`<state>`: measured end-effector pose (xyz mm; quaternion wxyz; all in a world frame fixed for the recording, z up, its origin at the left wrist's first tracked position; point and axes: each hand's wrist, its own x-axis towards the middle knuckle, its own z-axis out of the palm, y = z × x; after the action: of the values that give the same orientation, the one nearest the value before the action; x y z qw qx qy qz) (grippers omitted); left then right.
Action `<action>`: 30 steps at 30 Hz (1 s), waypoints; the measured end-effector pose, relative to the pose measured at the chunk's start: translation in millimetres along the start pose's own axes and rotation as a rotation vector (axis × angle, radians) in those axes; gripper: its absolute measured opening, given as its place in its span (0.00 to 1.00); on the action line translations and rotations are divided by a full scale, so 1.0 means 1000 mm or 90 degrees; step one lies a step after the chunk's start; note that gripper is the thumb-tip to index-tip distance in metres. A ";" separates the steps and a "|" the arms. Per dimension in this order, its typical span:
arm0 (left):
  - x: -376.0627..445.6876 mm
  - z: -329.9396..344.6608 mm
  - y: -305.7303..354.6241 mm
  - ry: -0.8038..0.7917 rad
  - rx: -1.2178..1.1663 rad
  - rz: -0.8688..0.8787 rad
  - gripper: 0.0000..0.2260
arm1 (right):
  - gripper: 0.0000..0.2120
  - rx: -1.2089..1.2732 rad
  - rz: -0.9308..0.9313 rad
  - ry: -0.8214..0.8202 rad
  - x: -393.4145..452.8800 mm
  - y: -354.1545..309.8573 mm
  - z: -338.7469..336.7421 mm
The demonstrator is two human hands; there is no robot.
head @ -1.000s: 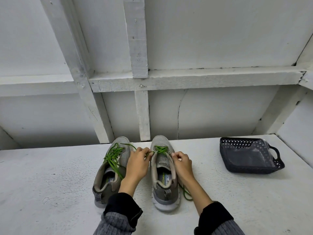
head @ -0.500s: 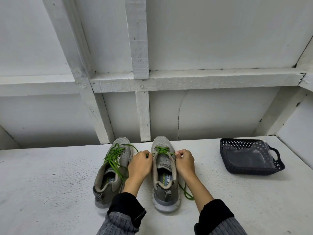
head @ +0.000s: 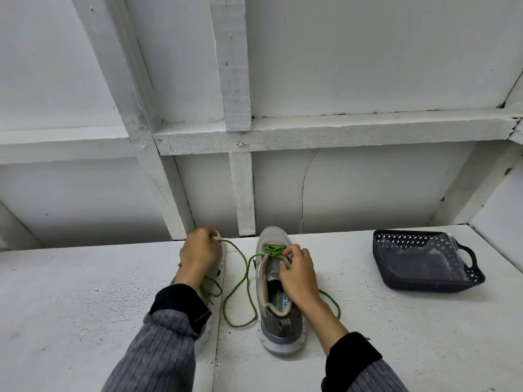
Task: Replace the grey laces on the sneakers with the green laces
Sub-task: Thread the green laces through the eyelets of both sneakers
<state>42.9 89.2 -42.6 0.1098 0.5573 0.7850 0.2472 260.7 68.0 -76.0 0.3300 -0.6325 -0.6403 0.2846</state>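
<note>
Two sneakers stand on the bench (head: 85, 292), and we take the right sneaker (head: 278, 304) as our landmark. Half a second ago both our hands pinched lace ends at its eyelets; now our left hand (head: 198, 257) has swung away to the far left, over the toe of the left sneaker (head: 210, 309), drawing a long run of green lace (head: 243, 281) out behind it. Its fingers are curled on the lace end. That slack loops down onto the bench just left of the right sneaker. Our right hand (head: 298, 274) stays on the tongue, its fingertips pinching the lace at the eyelets. We judge this a pull-through: one crossing is being tightened, and only the lowest eyelets near the toe are laced, so most of this sneaker remains. The left sneaker, largely hidden under our arm, shows green lace already.

On the insole we read part of a printed label, "ORY FO"; the line above it is too cut off to read. Well to the right sits a dark basket (head: 424, 284).
</note>
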 end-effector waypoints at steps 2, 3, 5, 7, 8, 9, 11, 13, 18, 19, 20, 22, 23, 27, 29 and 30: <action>0.008 0.004 -0.006 -0.049 0.039 0.017 0.10 | 0.08 -0.007 -0.009 -0.003 0.001 0.001 0.000; 0.011 0.006 -0.008 -0.064 0.056 0.026 0.09 | 0.08 -0.005 -0.009 -0.002 0.001 0.001 0.000; 0.015 0.008 -0.007 -0.068 0.084 0.028 0.08 | 0.08 0.005 -0.003 0.000 0.001 0.002 0.000; 0.017 0.009 -0.005 -0.058 0.110 0.026 0.07 | 0.09 0.020 0.002 0.001 0.000 0.003 0.000; 0.018 0.009 -0.004 -0.052 0.122 0.025 0.07 | 0.09 0.028 0.003 0.003 0.000 0.004 0.000; 0.019 0.010 -0.005 -0.049 0.130 0.024 0.07 | 0.09 0.035 0.004 0.005 0.000 0.004 0.000; 0.021 0.011 -0.008 -0.045 0.098 0.020 0.07 | 0.09 0.051 0.005 0.007 0.000 0.004 0.000; 0.022 0.012 -0.009 -0.048 -0.058 0.003 0.06 | 0.09 0.061 0.007 0.006 -0.001 0.005 0.000; 0.007 -0.007 0.018 -0.119 -0.547 -0.037 0.06 | 0.07 0.079 -0.002 0.011 -0.002 0.004 -0.003; 0.003 -0.009 0.022 -0.147 -0.585 -0.011 0.08 | 0.07 0.082 -0.004 0.014 -0.002 0.005 -0.004; -0.003 -0.010 0.027 -0.169 -0.614 0.013 0.10 | 0.07 0.086 -0.003 0.020 -0.003 0.005 -0.005; -0.011 -0.007 0.034 -0.182 -0.649 0.032 0.11 | 0.06 0.103 0.004 0.038 -0.005 0.006 -0.005; -0.014 -0.003 0.037 -0.180 -0.654 0.034 0.10 | 0.05 0.110 0.008 0.048 -0.006 0.008 -0.005; -0.029 0.012 0.048 -0.154 -0.576 0.073 0.08 | 0.05 0.177 0.027 0.063 -0.010 0.013 -0.005; -0.035 0.018 0.051 -0.132 -0.564 0.071 0.09 | 0.06 0.237 0.050 0.071 -0.012 0.014 -0.008; -0.038 0.023 0.053 -0.136 -0.582 0.068 0.09 | 0.06 0.266 0.068 0.071 -0.012 0.016 -0.009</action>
<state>109.6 73.7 -39.1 0.4114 0.5139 0.5501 0.5138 277.6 56.1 -84.0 0.4734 -0.5978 -0.5139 0.3930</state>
